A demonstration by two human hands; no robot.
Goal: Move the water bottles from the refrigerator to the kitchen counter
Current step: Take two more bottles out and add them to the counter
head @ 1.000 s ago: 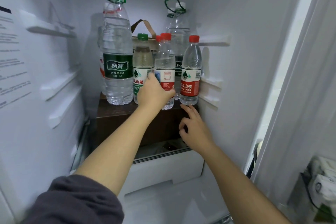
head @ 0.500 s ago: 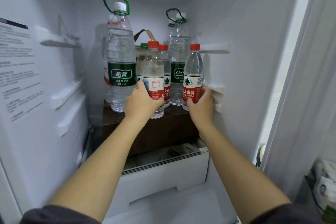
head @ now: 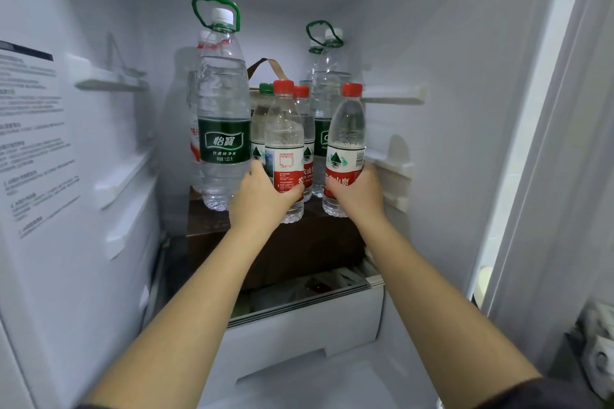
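Note:
Inside the open refrigerator, my left hand (head: 262, 199) grips a small red-capped water bottle (head: 284, 136) around its lower half, its base just in front of the dark shelf (head: 206, 219). My right hand (head: 360, 194) grips a second red-capped bottle (head: 347, 133) near the right wall. Behind them stand a green-capped small bottle (head: 262, 116) and another red-capped one (head: 305, 119). A large green-labelled bottle (head: 223, 116) with a green carry loop stands at the left, a second large one (head: 327, 83) at the back right.
The refrigerator's white side walls carry shelf rails (head: 395, 96) on both sides. A white drawer (head: 299, 325) sits below the dark shelf. A brown bag handle (head: 269, 65) shows behind the bottles. The door edge (head: 531, 176) stands at the right.
My right hand rose from below the shelf and closed on the right red-capped bottle. My left hand has drawn its bottle forward and to the left, off the row.

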